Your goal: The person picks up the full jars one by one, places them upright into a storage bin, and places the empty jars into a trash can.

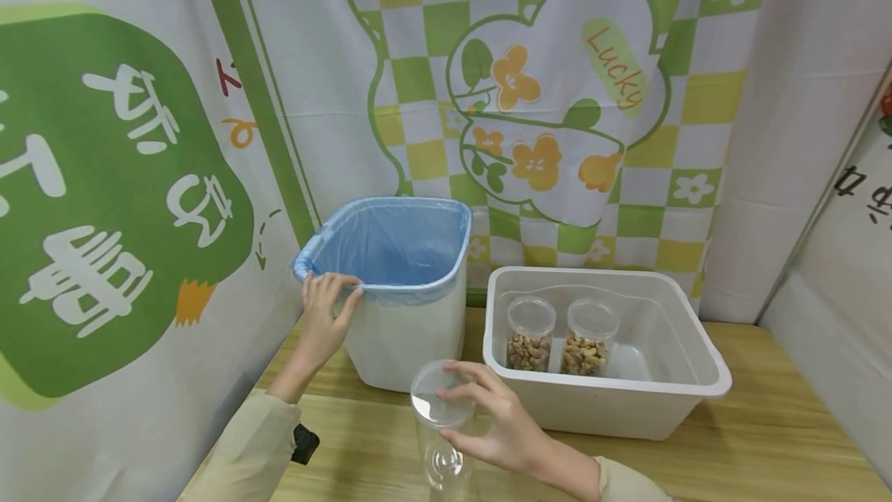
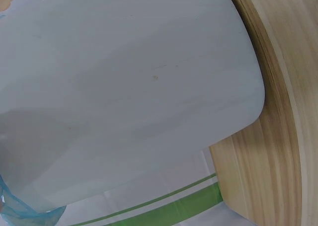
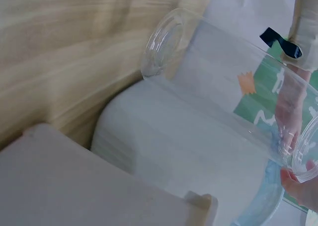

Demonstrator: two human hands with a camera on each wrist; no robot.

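Note:
My left hand (image 1: 326,310) holds the near left rim of a white trash bin (image 1: 411,335), its fingers over the blue liner bag (image 1: 418,242) folded across that rim. In the left wrist view the bin's side (image 2: 149,87) fills most of the picture. My right hand (image 1: 498,418) grips a tall clear plastic jar (image 1: 446,455) near its top, thumb and fingers around the lid (image 1: 435,397). No contents show through the jar's wall. The right wrist view shows the jar (image 3: 223,87) slanting across, with fingers at its lid end.
Right of the bin stands a white plastic tub (image 1: 599,401). Inside it are two lidded clear jars, one with walnuts (image 1: 530,351), the other with cashew-like nuts (image 1: 585,355). A wooden table (image 1: 780,409) carries everything, with printed curtains (image 1: 446,29) behind and at the sides.

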